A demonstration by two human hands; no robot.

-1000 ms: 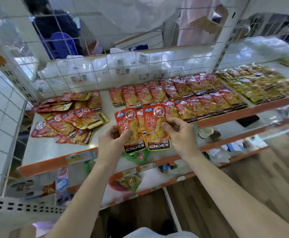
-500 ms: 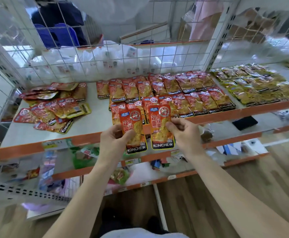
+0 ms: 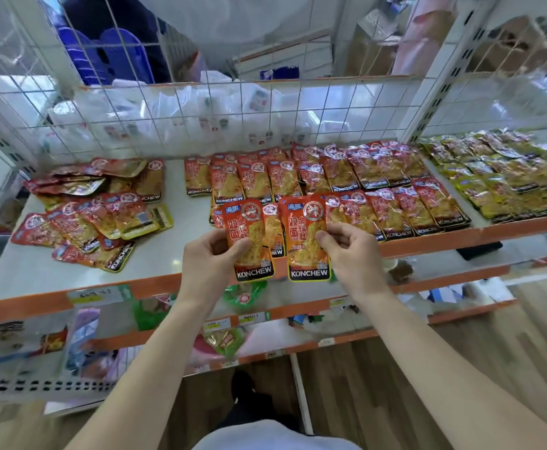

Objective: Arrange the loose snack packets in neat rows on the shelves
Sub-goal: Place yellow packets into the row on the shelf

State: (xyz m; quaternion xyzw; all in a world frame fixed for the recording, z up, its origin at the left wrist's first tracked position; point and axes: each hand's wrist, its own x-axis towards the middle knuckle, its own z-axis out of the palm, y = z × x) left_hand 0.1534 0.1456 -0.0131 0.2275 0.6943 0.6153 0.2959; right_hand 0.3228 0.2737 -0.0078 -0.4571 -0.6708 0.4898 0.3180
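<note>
The left hand (image 3: 212, 258) and the right hand (image 3: 355, 254) of the person are bare. The slim left forearm (image 3: 148, 358) and the slim right forearm (image 3: 434, 358) are bare also, uncovered along all the length that shows. At the bottom centre, between the two arms, shows a rounded piece of plain pale grey-white cloth garment (image 3: 275, 438) on the body. Just above it in the view is a dark, almost black piece of clothing (image 3: 249, 401); whether it is trouser or shoe cannot be told.
</note>
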